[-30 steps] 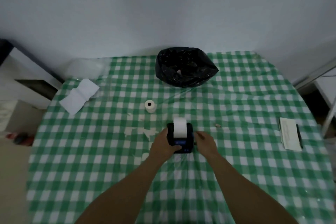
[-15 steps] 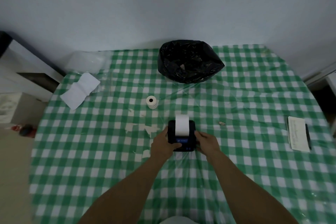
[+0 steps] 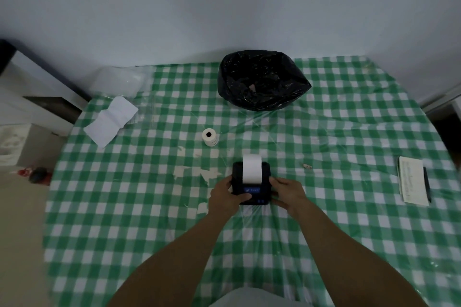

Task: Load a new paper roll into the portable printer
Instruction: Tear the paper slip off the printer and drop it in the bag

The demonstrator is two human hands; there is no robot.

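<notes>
Two hands on printer, mid-surface. Left hand curled round left side, thumb over front; right hand curled round right side. Paper strip already feeds out top: roll seems loaded, cover apparently closed. Left: tear or feed check. Second roll stands apart, beyond hands.

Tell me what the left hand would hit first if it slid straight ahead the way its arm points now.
The left hand already grips the printer, so it would push that first. Past it, the line seems to run toward the black bag, though depth is hard to judge.
</notes>
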